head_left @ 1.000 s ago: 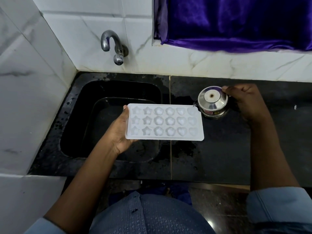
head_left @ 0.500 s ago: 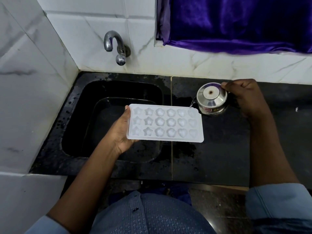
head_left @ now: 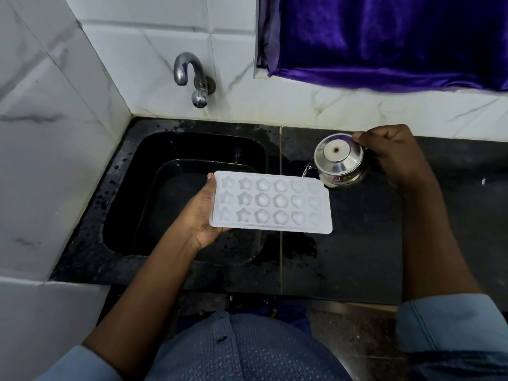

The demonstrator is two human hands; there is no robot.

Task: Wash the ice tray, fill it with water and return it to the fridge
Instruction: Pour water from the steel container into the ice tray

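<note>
The person stands in front of the black sink (head_left: 129,193) and holds the white ice tray (head_left: 270,204) in the air, over the right edge of the sink where it meets the dark counter (head_left: 357,257). I think this place is chosen so that any water which misses the tray falls on a surface that is already wet. The left hand (head_left: 202,215) grips the tray by its left short end. The thumb (head_left: 211,185) lies on the upper rim, and the other fingers are under the tray, so I cannot see them. The tray is held flat with the open side up, which is how it must be to take water. The right hand (head_left: 390,152) is curled round the handle of a small jug (head_left: 339,160) with a steel lid. The handle itself is hidden by the fingers. The jug's clear spout (head_left: 309,169) points at the far right corner of the tray and is just beside it, so I judge that the filling is about to begin or has just begun. I cannot tell if water is running, or if the jug rests on the counter. No water comes from the tap (head_left: 192,75) on the tiled wall. A purple curtain (head_left: 384,37) hangs above the counter. To count: one tray, one jug, one tap, two hands. The tray has eighteen hollows, in three rows of six: six stars on the left, six rounded flower forms in the middle and six hearts on the right.
</note>
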